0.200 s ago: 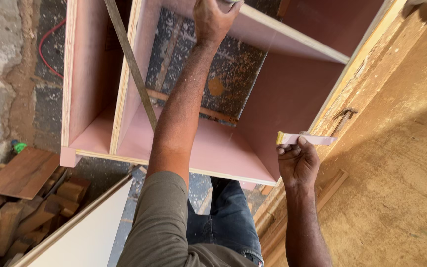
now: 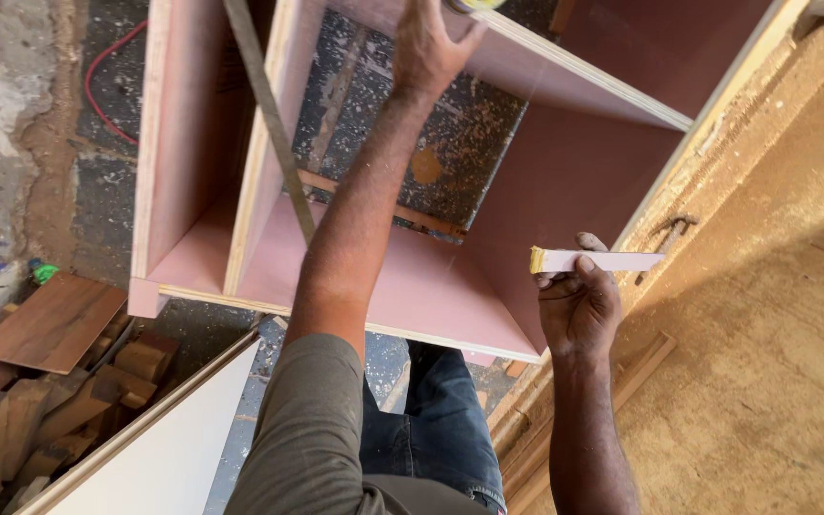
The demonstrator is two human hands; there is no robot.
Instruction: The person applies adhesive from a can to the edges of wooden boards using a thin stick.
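The person is reaching the left hand (image 2: 428,48) up and across an open pink-laminated plywood cabinet (image 2: 431,286), and the fingers are lying spread and pressing flat on the far shelf panel (image 2: 574,72) near its pale edge. Something yellowish is showing just past the fingertips at the top of the frame, but it is cut off by the frame edge and I cannot tell what it is or whether the hand is gripping it.

The right hand (image 2: 579,305) is closing around a short, narrow strip of pink laminate (image 2: 598,259), thumb on top and fingers curled beneath, and is holding it level just beside the cabinet's right side wall, above the sawdust-covered board (image 2: 774,334) that is lying to the right.

A thin grey metal bar (image 2: 269,124) is leaning diagonally across the upright divider (image 2: 259,181) inside the cabinet. Down at the left, offcut wood blocks (image 2: 40,410) are lying piled on the floor next to a brown laminate sheet (image 2: 50,324), and a white panel (image 2: 174,448) is slanting past the person's knee.
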